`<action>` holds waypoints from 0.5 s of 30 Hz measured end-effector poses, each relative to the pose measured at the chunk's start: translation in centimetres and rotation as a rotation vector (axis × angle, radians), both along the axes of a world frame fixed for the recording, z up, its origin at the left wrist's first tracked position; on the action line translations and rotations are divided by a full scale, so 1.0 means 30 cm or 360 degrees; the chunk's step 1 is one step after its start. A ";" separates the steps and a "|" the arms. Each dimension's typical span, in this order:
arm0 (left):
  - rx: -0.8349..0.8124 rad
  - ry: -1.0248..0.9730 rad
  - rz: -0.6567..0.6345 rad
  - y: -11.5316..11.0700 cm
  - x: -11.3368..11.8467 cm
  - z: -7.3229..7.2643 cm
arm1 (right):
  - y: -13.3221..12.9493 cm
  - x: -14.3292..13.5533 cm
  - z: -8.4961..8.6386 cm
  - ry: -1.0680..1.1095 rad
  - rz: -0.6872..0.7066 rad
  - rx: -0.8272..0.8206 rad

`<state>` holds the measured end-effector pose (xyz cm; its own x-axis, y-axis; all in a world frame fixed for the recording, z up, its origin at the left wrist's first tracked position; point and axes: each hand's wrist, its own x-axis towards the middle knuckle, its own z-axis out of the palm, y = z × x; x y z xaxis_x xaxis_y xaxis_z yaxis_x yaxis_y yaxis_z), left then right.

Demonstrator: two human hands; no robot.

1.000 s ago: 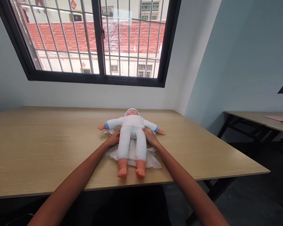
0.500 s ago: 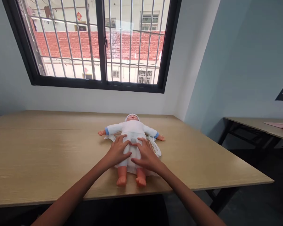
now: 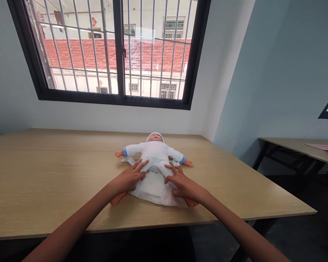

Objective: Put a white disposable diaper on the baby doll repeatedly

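Note:
A baby doll (image 3: 155, 150) in a white suit with blue cuffs and a white cap lies on its back, head away from me, arms outstretched. Its legs are spread wide. Under its hips and between the legs is an unfolded white diaper (image 3: 151, 187), whose side flaps show beside the waist. My left hand (image 3: 129, 179) grips the doll's leg on the left around the thigh. On the right, my right hand (image 3: 182, 182) holds the other leg in the same way. My hands partly cover both legs; the feet show only in part.
Beneath the doll is a light wooden table (image 3: 57, 182), its near edge close to my forearms. Past the table's far side is a barred window (image 3: 120, 98). A second table (image 3: 295, 145) with a pink cloth (image 3: 324, 148) stands to the right.
My hands have moved apart, from over the doll's lower belly onto its thighs. The legs, straight and close together before, are now spread outward, so the diaper shows between them.

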<state>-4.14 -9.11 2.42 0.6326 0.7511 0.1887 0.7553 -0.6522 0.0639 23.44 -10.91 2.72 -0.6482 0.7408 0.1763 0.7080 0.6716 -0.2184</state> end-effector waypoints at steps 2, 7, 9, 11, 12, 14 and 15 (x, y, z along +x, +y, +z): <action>0.0035 0.0022 -0.0015 -0.006 -0.006 -0.005 | -0.004 -0.003 -0.010 -0.0021 -0.0006 0.0004; 0.0205 0.0092 -0.0029 -0.025 -0.008 0.004 | -0.014 -0.035 -0.014 -0.0192 -0.0043 0.0113; 0.0263 0.0080 -0.0016 -0.028 -0.001 0.001 | -0.011 -0.056 -0.016 -0.0237 -0.0079 0.0185; 0.0292 0.0045 0.0005 -0.027 0.004 -0.007 | -0.003 -0.074 -0.024 -0.0220 -0.0139 0.0251; 0.0300 0.0006 0.0006 -0.025 0.004 -0.012 | 0.004 -0.080 -0.031 -0.0197 -0.0170 0.0278; 0.0293 -0.0105 -0.0026 -0.019 -0.002 -0.023 | 0.020 -0.082 -0.046 -0.0139 -0.0206 0.0312; 0.0277 -0.0172 -0.0053 -0.013 -0.007 -0.028 | 0.029 -0.079 -0.055 -0.0109 -0.0215 0.0321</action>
<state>-4.34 -9.49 1.56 0.6254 0.6804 0.3820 0.7283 -0.6848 0.0272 21.06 -10.06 1.07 -0.5614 0.7757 0.2883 0.8028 0.5951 -0.0377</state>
